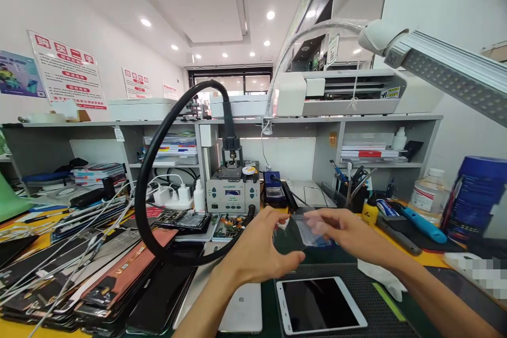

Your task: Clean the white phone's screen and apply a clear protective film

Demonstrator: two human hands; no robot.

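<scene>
Two hands meet over the middle of the bench. My right hand (336, 227) has its fingers closed on a small clear plastic bag (303, 229), and what the bag holds is hard to make out. My left hand (265, 245) is curved, thumb well apart from the fingers; its fingertips are close to the bag's left side, and contact cannot be told. Below both hands a white tablet (320, 303) lies screen up, its display dark, on a black textured mat (356, 282). A crumpled white tissue (384, 277) lies under my right forearm.
Stacked phone and tablet parts (99, 285) fill the left side, beside a silver tablet back (241, 309). A thick black hose (148, 169) arches from the grey rework station (233, 193). Right: a yellow bottle (369, 211), blue-handled tool (423, 224) and clear bottle (430, 198). A lamp (451, 63) hangs overhead.
</scene>
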